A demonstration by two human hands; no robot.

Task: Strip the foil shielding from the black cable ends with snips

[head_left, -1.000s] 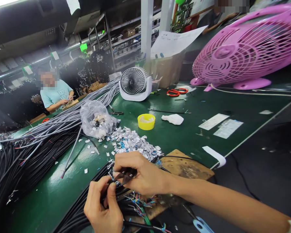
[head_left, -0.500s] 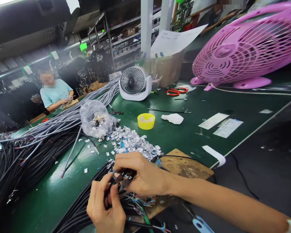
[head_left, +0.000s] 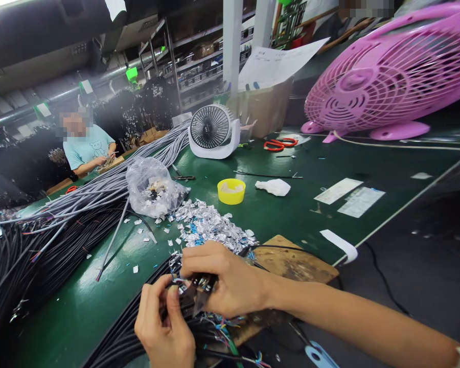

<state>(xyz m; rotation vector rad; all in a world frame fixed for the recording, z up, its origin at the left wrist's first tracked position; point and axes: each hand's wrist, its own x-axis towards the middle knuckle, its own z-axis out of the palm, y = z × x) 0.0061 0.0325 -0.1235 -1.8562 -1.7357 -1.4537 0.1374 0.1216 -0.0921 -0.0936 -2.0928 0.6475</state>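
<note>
My left hand [head_left: 164, 327] is closed, with thumb and index finger pinching the end of a black cable; its fingers partly hide that end. Closed around a dark cutting tool [head_left: 202, 295], my right hand [head_left: 218, 278] is right beside the left one. The tool's pointed blades angle down toward the cable; its handles are hidden in the palm. Thin coloured wires [head_left: 224, 327] show below the right hand. Under both hands runs a bundle of black cables [head_left: 118, 335], partly over a worn wooden board [head_left: 291, 263].
Beyond my hands lies a heap of foil scraps [head_left: 214, 227], near a plastic bag [head_left: 151, 189] and a yellow dish [head_left: 231, 191]. Grey cables [head_left: 99, 189] stretch leftward. A white fan [head_left: 213, 132], red-handled scissors [head_left: 279, 144] and a pink fan [head_left: 375, 76] stand farther back. Another person [head_left: 90, 148] sits far left.
My left hand has shifted slightly down and left. The tool's blades have tilted lower, and a bit of shiny foil and wire now shows between the hands.
</note>
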